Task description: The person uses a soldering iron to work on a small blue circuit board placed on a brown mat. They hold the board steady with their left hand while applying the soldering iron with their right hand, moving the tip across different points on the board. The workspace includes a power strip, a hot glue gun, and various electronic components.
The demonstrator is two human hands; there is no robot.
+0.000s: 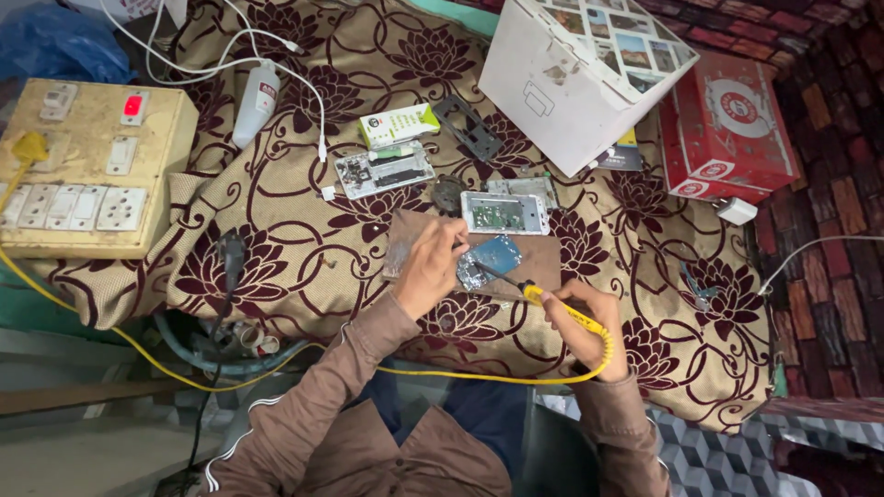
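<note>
My right hand (587,324) grips a yellow-handled soldering iron (552,306) whose dark tip reaches a small blue circuit board (494,255). That board lies on a brown mat (543,260) atop a floral cloth. My left hand (429,265) rests at the board's left edge, fingers curled down; whether it pinches something thin I cannot tell. A yellow cable (497,376) runs from the iron across my lap. Just beyond the board lies an opened white phone frame (505,213).
A second opened phone (384,170), a green-and-white box (398,125) and a dark plate (468,127) lie farther back. A large white box (580,78) and red box (727,124) stand at right. A yellowed switchboard (87,170) sits at left, white cables behind.
</note>
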